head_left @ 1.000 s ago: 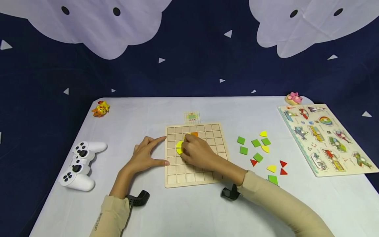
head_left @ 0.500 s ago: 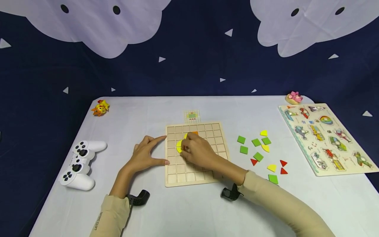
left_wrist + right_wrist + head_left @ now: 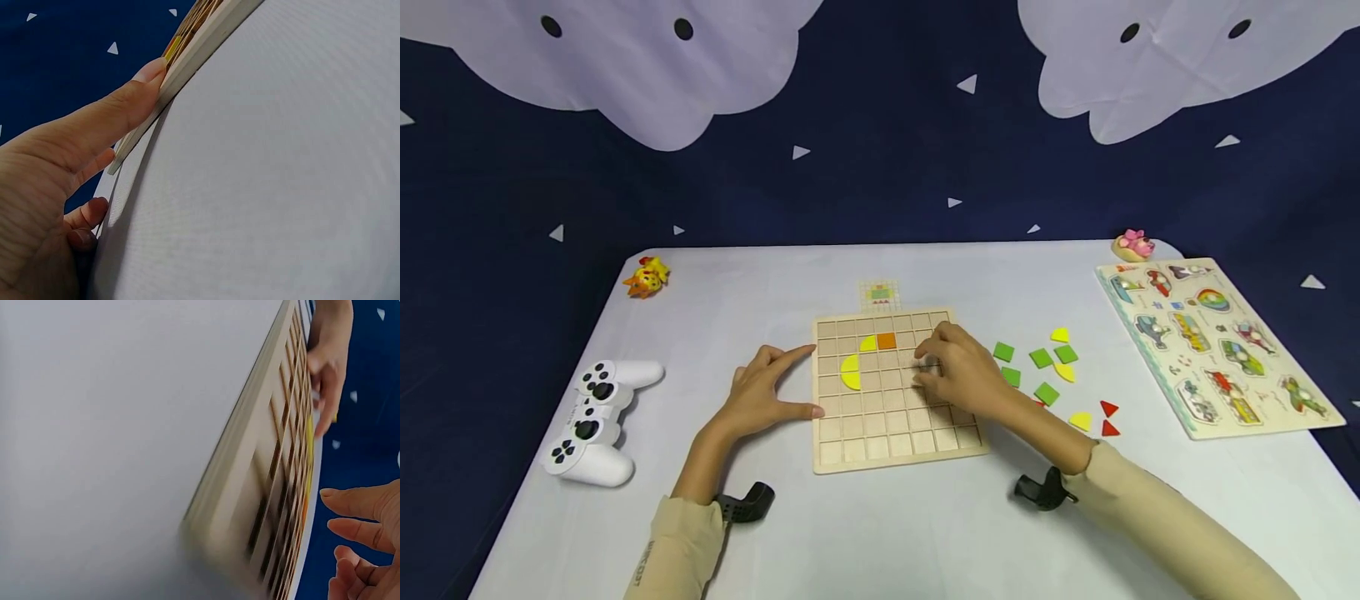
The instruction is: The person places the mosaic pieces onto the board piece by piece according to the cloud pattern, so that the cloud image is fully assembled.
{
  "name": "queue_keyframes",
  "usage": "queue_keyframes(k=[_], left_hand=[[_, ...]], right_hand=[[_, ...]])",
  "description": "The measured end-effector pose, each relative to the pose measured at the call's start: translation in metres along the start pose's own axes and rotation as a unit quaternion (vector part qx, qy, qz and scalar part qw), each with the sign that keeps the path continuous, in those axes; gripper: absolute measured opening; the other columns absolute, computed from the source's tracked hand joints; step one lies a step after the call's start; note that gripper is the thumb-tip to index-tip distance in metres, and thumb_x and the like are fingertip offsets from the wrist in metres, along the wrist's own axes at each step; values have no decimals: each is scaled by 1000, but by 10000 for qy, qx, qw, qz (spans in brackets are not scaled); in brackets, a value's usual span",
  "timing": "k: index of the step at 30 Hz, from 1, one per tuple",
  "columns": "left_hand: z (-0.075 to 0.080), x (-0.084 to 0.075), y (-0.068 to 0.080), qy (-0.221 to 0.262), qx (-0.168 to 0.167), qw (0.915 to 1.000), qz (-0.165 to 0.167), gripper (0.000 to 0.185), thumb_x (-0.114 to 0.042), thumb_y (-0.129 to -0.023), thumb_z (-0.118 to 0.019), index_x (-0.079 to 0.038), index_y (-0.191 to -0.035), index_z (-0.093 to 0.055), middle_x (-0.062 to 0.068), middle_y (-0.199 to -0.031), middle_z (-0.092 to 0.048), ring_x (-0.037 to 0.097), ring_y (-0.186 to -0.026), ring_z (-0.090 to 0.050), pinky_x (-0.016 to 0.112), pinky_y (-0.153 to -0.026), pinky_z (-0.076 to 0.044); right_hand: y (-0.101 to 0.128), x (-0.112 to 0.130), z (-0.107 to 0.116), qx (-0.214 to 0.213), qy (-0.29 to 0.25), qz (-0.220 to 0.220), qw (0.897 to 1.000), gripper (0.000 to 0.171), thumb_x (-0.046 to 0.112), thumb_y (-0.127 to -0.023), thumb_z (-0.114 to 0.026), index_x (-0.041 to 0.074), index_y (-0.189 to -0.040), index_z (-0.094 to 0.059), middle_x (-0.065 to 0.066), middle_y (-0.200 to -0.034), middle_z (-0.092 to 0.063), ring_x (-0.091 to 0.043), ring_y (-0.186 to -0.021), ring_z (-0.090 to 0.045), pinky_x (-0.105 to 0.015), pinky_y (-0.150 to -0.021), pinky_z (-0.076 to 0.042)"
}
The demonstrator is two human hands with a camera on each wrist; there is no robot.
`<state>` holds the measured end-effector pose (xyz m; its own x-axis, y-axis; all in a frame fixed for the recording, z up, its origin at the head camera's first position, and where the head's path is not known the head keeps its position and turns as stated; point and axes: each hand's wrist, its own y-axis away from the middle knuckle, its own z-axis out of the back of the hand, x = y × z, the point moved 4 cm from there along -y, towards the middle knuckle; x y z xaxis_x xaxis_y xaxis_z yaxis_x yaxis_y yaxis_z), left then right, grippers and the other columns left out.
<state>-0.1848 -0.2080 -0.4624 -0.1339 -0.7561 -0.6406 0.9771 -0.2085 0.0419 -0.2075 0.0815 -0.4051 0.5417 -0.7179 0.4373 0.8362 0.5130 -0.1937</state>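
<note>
My left hand (image 3: 758,395) rests at the left edge of a wooden grid board (image 3: 877,425), thumb and index finger spread and touching its rim. In the left wrist view, the thumb (image 3: 119,115) lies against the board's side. My right hand (image 3: 961,372) hovers over the board's right part, fingers loosely bent and apart. Nothing sits between those fingers (image 3: 353,501) in the right wrist view. Set in the grid are two yellow quarter-circle pieces (image 3: 851,372) forming a half circle, another yellow quarter circle (image 3: 868,343), and an orange square (image 3: 887,341) beside it.
A small pattern card (image 3: 879,293) lies behind the board. To the right are scattered green squares (image 3: 1047,393), yellow quarter circles (image 3: 1080,421) and red triangles (image 3: 1109,428). A picture puzzle (image 3: 1219,350), white game controller (image 3: 601,423) and two small figurines, yellow (image 3: 647,277) and pink (image 3: 1133,245), stand around.
My right hand has left the yellow pieces and moved right across the board, uncovering the half circle, the other quarter circle and the orange square. My left hand keeps its place at the edge.
</note>
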Motion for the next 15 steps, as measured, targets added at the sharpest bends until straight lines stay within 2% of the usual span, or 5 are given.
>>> queue_keyframes(k=[7,15], left_hand=[[0,1,1,-61,-2,10000,72,102,-53,-63,-89,-25,-150,-45,9,-114,-48,25,-104,-47,44,-92,-26],[-1,0,0,-62,24,10000,39,102,-54,-63,-89,-25,-150,-44,10,-116,-48,27,-105,-46,46,-94,-25]], right_hand=[[22,-47,27,-137,285,-519,9982,30,17,-82,-81,3,-107,-74,-10,-96,-57,-19,-85,-48,-33,-69,-43],[53,-95,52,-202,488,-1068,9929,31,14,-83,-79,0,-110,-73,-13,-99,-57,-24,-86,-51,-40,-71,-45]])
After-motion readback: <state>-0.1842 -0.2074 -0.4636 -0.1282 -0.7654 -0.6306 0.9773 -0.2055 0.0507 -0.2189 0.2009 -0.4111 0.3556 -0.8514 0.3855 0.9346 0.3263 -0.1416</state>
